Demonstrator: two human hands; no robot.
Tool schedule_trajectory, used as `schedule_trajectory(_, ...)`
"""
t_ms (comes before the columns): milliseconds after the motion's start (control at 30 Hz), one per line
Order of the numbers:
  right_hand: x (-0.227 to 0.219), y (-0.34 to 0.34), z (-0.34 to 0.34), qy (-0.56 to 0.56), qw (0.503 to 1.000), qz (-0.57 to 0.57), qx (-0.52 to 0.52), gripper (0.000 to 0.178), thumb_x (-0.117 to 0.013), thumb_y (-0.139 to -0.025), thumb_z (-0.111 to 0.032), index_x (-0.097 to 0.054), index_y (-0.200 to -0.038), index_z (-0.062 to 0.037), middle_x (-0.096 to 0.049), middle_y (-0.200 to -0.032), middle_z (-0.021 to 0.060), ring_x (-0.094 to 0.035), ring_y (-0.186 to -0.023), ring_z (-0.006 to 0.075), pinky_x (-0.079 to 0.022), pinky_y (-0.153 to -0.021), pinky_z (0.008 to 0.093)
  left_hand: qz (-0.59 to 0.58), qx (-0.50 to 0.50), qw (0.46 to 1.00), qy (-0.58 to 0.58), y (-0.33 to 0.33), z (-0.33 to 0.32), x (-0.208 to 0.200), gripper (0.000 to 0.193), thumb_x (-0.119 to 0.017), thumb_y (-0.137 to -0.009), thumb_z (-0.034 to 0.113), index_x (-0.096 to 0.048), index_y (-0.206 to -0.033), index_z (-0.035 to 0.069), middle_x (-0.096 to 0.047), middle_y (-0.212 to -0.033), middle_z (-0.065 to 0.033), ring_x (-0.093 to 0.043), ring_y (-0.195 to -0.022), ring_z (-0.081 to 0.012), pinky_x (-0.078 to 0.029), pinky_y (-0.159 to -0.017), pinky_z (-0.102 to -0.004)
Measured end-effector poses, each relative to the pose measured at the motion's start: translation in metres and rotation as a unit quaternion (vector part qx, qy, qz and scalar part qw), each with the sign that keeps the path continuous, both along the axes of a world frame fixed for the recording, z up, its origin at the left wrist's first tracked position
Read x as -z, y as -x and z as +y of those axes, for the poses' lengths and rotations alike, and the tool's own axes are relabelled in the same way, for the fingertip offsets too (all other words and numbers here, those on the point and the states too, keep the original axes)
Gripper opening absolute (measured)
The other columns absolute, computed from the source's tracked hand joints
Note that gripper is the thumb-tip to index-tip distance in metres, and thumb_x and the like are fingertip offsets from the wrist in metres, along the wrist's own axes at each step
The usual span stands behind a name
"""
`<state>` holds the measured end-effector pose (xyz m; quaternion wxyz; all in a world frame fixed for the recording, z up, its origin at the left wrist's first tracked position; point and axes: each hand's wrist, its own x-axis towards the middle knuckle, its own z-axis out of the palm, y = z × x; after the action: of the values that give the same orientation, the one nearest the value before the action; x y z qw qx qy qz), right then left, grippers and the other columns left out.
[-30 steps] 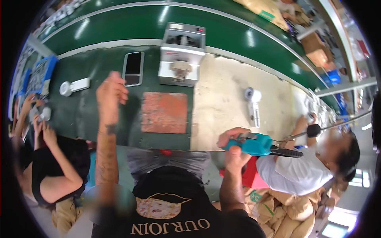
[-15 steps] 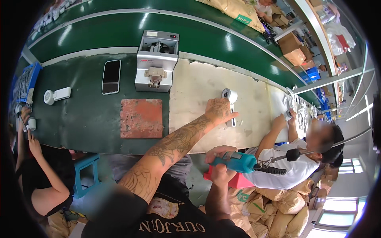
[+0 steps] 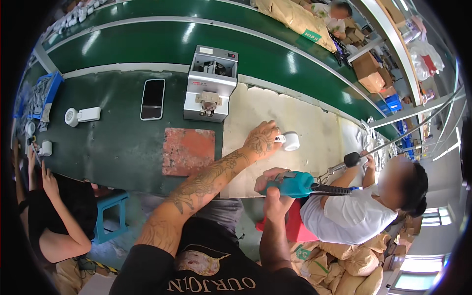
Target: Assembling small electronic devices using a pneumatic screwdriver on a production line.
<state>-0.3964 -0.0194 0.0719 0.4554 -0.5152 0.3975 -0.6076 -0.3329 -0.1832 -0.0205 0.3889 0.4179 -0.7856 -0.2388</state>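
My tattooed left hand [image 3: 263,137] is closed around the handle of a white round-headed plastic part [image 3: 291,141], just over the pale covering on the bench. The part's head sticks out to the right of my fingers. Nearer my body, my right hand [image 3: 274,192] grips a teal electric screwdriver [image 3: 296,185], which hangs from a cable with a black coiled cord. The tip of the screwdriver is hidden. On the green mat at left lies a similar white part [image 3: 82,116], its head to the left.
A grey bench machine [image 3: 210,83] stands at the back, with a phone [image 3: 153,99] left of it and a worn red plate [image 3: 189,151] in front. One co-worker [image 3: 349,211] sits at right, another [image 3: 61,211] at left. A blue bin [image 3: 53,96] holds parts.
The white part has turned in my left hand, its head now to the right instead of at the far end. The view has shifted slightly; the screwdriver stays in my right hand.
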Motion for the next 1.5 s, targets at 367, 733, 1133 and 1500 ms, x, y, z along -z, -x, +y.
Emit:
schedule_trajectory(367,-0.026,-0.023,-0.027,-0.021,1.000,0.008,0.015,0.083,-0.073,-0.088,-0.070,-0.057,-0.120,0.0058,-0.061,-0.080,0.0074,-0.060,-0.073,0.0168,-0.047,-0.067,0.0310,0.028,0.009,1.000,0.010,-0.168,0.063,-0.047,0.030,-0.081,-0.084,0.031,-0.071,-0.101,0.008,-0.063,-0.098,-0.0082,-0.060,-0.097,-0.0315,-0.051,-0.092,-0.0449)
schedule_trajectory(733,-0.032,-0.119,-0.158,0.131,0.991,-0.016,-0.017,0.046,-0.066,-0.104,-0.041,-0.061,-0.115,0.0034,-0.062,-0.072,0.0034,-0.061,-0.066,0.0134,-0.048,-0.062,0.0276,-0.150,0.010,0.988,-0.022,-0.231,0.081,-0.051,0.046,-0.071,-0.094,0.046,-0.067,-0.124,0.012,-0.060,-0.114,-0.0064,-0.056,-0.114,-0.0276,-0.045,-0.102,-0.0443)
schedule_trajectory(1133,-0.001,-0.153,-0.186,0.158,0.985,0.056,-0.048,0.036,-0.065,-0.106,-0.036,-0.060,-0.106,-0.0005,-0.060,-0.073,0.0038,-0.060,-0.066,0.0147,-0.048,-0.061,0.0296,-0.115,-0.025,0.993,0.009,-0.226,0.082,-0.041,0.050,-0.068,-0.095,0.048,-0.066,-0.129,0.011,-0.061,-0.120,-0.0065,-0.055,-0.117,-0.0278,-0.044,-0.104,-0.0453)
schedule_trajectory(1500,-0.010,-0.122,-0.132,0.042,0.997,-0.009,-0.066,0.033,-0.067,-0.103,-0.025,-0.061,-0.111,0.0063,-0.062,-0.074,0.0057,-0.060,-0.065,0.0146,-0.048,-0.061,0.0288,-0.117,-0.047,0.991,0.039,-0.229,0.081,-0.035,0.052,-0.072,-0.092,0.047,-0.065,-0.131,0.013,-0.062,-0.119,-0.0077,-0.057,-0.114,-0.0307,-0.045,-0.102,-0.0483)
